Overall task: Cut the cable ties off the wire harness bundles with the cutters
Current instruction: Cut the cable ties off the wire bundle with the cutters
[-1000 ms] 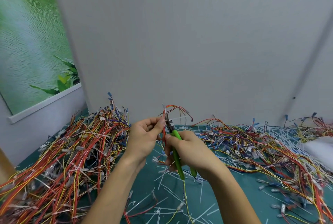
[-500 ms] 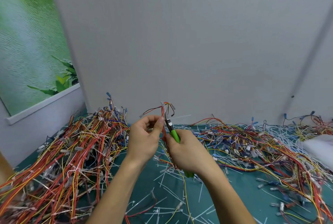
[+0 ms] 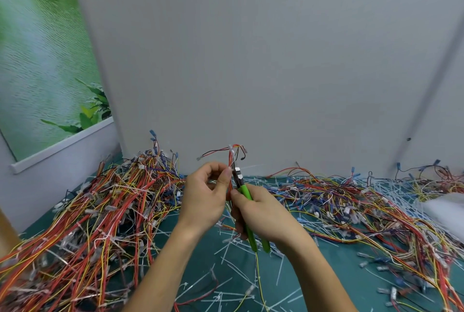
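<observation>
Two grips shown, your left hand pinched the wire bundle upright, your right hand curled round the cutters, handles nearly closed.

Viewpoint: we're up on the person's head, one wide-angle camera.
Facing: we look forward and down, across the green table to the grey wall.
Nearness: close in; left hand and right hand sit mid-frame, forearms running in from below.

The cutters' tips (at the bundle) are too small to tell.
</observation>
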